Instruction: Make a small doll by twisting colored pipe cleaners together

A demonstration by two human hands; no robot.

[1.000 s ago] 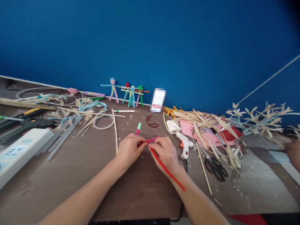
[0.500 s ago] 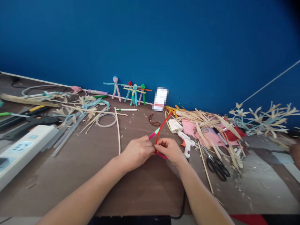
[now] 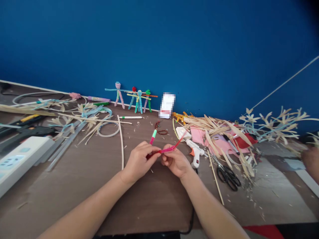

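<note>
On your brown tabletop [image 3: 74, 189], four finished-looking pipe-cleaner figures [image 3: 132, 98] stand at twelve o'clock; nearer, at six o'clock, your left hand [image 3: 138, 162] and right hand [image 3: 175, 162] both grip a bent, still unshaped red-and-pink pipe cleaner [image 3: 166, 150].

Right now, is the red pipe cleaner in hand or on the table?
In hand: the red pipe cleaner runs between the left hand and right hand.

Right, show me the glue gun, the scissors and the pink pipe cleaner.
glue gun [image 3: 195, 159], head view, white handle
scissors [image 3: 226, 176], head view, black handles
pink pipe cleaner [image 3: 165, 150], head view, stretch between the hands
</note>
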